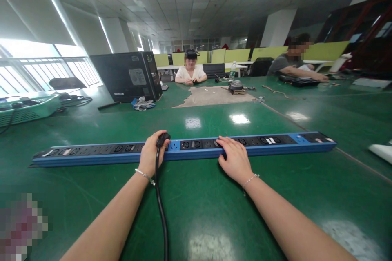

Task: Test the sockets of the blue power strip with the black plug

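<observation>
A long blue power strip (192, 154) with black socket sections lies across the green table in front of me. My left hand (150, 155) is closed around a black power plug (163, 138), held at the strip's top face just left of a blue socket section. Whether the plug's pins touch a socket is hidden. From the plug a thick black cable (161, 208) hangs down toward me. Right of the middle, my right hand (236, 160) grips the strip, fingers over its top and thumb against the near side.
A black computer case (128, 77) stands back left with grey-blue gloves (143, 103) beside it. A green basket (29, 110) with cables sits far left. Two people sit across the table, near a water bottle (233, 71) and a round metal device (236, 85).
</observation>
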Available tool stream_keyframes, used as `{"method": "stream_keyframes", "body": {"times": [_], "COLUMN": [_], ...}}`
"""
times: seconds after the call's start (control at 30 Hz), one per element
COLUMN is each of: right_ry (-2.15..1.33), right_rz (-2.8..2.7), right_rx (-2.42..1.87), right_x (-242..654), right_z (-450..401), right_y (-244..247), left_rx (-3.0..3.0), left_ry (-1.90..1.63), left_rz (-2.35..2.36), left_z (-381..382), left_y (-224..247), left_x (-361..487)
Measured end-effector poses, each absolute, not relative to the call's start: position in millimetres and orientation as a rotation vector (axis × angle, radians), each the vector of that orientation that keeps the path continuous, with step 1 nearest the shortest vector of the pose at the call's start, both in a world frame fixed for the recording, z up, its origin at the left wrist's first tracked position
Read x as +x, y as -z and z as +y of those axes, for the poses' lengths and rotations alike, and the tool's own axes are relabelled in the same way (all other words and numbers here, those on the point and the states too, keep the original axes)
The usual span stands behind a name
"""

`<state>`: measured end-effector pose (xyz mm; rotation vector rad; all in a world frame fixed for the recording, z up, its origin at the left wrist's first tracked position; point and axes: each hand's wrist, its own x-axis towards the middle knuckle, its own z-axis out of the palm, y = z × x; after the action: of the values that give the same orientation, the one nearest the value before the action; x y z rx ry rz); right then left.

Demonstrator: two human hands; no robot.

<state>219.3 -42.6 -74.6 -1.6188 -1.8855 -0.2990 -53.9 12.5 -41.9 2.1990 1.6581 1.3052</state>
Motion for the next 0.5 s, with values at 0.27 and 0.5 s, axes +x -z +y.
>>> {"method": "stream_keyframes", "body": {"times": [0.27, 0.5], "right_ry": [0.268, 0.251], "right_rz": [-1.863, -1.836], "right_rx": [-1.6, -1.561], "right_x": [217.9, 218.8], "right_z": [-42.1, -40.4], "right_y": [75.3, 77.1], "left_rx": [2.309, 2.418], "left_ry": [-1.09, -0.803], "left_rz": [1.518, 1.472], "left_z": [9.5, 15.5], "left_y": [37.0, 28.2], "left_x": [-24.3, 24.2]}}
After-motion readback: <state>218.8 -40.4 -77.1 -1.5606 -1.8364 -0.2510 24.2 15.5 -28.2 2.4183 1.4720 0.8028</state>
